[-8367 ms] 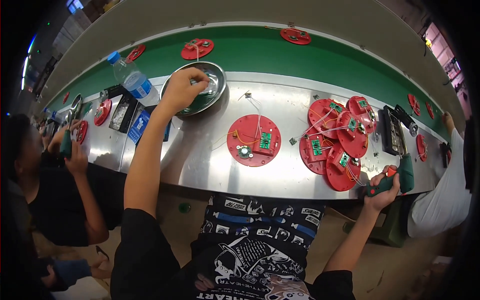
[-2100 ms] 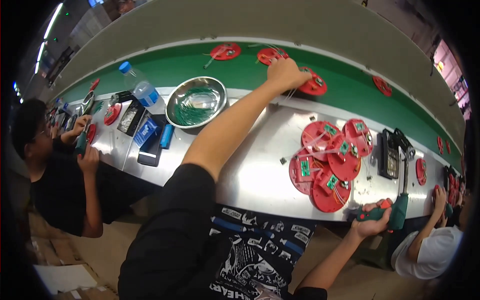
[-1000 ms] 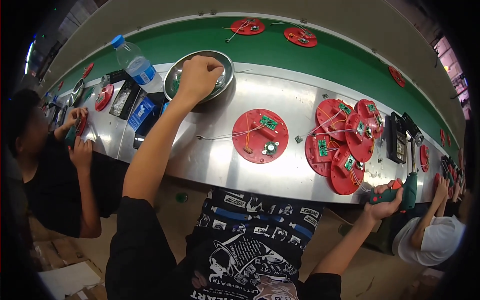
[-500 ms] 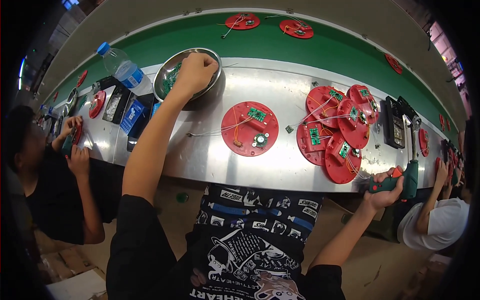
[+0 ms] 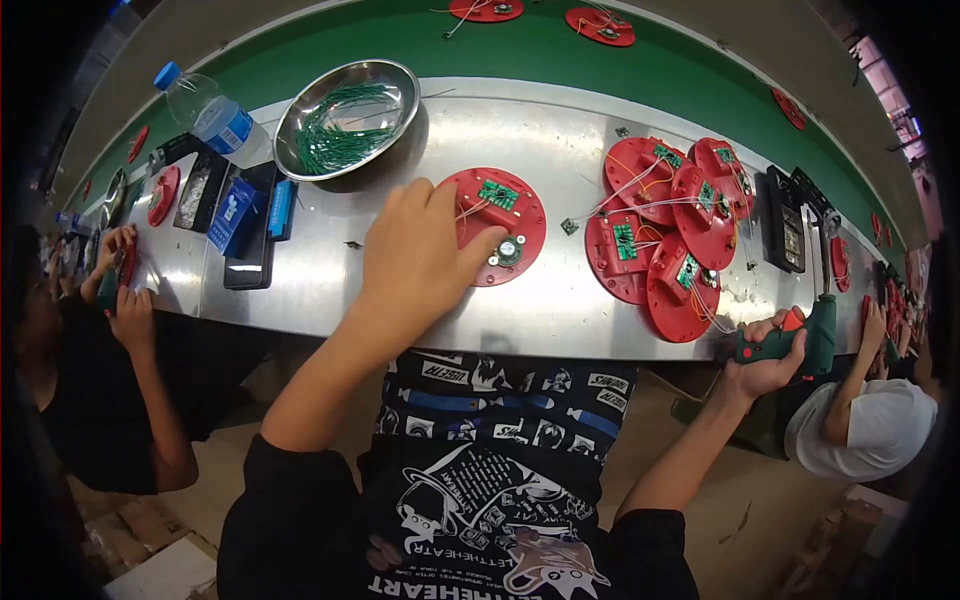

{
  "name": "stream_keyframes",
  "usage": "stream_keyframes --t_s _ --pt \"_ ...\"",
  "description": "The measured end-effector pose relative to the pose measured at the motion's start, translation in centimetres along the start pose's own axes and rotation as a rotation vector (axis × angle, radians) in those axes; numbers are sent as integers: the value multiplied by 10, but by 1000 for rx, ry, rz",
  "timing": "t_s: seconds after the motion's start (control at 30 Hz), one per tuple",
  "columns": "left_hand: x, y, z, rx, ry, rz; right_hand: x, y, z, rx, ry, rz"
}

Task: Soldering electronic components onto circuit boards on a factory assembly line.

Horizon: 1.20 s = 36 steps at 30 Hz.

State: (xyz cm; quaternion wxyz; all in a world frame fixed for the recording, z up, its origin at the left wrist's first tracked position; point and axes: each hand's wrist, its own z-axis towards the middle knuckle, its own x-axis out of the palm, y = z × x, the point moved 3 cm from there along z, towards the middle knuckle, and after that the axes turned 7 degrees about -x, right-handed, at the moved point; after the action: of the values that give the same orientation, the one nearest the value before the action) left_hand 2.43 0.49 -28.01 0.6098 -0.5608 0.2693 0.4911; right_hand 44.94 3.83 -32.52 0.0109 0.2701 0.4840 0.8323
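Observation:
My left hand point(image 5: 415, 245) is over the left part of a red round plastic disc point(image 5: 530, 215), fingers curled at its edge and thumb across its face. The fingertips are partly hidden. This disc carries a green circuit board point(image 5: 497, 194), a small round part near my thumb and thin wires, partly covered by my hand. At the bench's front edge on the right, my right hand point(image 5: 765, 362) is closed around the grip of a green pistol-shaped tool point(image 5: 821, 340). The tool has an orange trigger and a metal shaft pointing up.
A steel bowl point(image 5: 398, 75) of green wires sits behind my left hand. Left of it are a water bottle point(image 5: 222, 122) and a blue box point(image 5: 236, 215). Overlapping red discs point(image 5: 706, 245) lie right of centre, beside a black tray point(image 5: 787, 235). Co-workers sit on both sides.
My left hand has come out of the steel bowl, toward me and to the right, onto the red disc. My right hand keeps the green tool in nearly the same place.

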Motion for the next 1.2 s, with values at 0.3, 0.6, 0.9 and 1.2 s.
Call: stream_keyframes --t_s 0.3,0.6,0.9,1.2 --pt "-19 49 10 284 280 -248 45 6 -76 114 245 236" --pt "-33 23 -31 308 -228 -426 126 0 -128 228 801 -203" --pt "7 11 -38 230 -402 -189 106 -10 -144 417 697 -201" --pt "8 17 -41 210 -406 -159 134 -2 -133 299 794 -434"
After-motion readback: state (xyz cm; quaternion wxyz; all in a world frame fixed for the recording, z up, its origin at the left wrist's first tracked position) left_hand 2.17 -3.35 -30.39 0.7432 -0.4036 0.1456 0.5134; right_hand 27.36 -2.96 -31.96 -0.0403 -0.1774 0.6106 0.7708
